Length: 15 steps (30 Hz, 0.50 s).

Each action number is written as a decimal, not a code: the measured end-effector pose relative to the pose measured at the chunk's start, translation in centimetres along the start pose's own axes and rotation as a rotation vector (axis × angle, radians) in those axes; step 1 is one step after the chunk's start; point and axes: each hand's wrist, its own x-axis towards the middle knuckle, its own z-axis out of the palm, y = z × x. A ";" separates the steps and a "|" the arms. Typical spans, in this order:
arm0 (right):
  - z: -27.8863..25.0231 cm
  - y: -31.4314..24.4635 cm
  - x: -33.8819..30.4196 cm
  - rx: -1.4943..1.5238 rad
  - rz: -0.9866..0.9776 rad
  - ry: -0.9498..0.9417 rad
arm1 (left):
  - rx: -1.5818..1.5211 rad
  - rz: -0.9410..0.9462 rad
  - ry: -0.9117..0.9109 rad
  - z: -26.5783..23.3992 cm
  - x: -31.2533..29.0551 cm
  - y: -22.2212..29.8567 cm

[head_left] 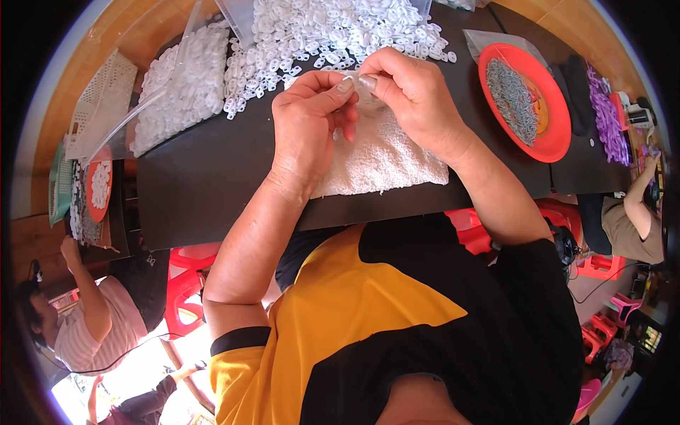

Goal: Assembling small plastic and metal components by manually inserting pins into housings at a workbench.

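Note:
Over a white towel (386, 166) on the dark table, my two hands meet fingertip to fingertip. My left hand (306, 117) is closed, its thumb and forefinger pinching a small white plastic piece (348, 80). Close beside it, my right hand (418, 99) has thumb and forefinger pressed together at the piece; whatever lies between those fingertips is too small and covered to make out. Just beyond my hands spreads a heap of small white plastic pieces with holes (319, 28). To the right, a red plate (556, 138) holds many thin grey metal parts (510, 99) and something orange.
A clear bag full of white pieces (184, 85) lies at the left, near a white perforated basket (103, 95). Purple pieces (608, 117) lie at the far right. People sit on both sides, one at left (99, 319), another at right (634, 219). Red stools (185, 290) stand below.

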 end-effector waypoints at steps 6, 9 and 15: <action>0.2 -0.1 -0.2 -0.041 -0.003 0.011 | 0.022 0.013 0.038 0.2 -0.2 -0.1; 0.7 0.0 -0.3 -0.027 -0.028 0.054 | 0.020 0.006 0.078 0.4 -0.2 -0.2; 1.4 -0.1 -0.6 -0.020 -0.043 0.038 | 0.068 0.077 0.113 0.4 -0.4 -0.6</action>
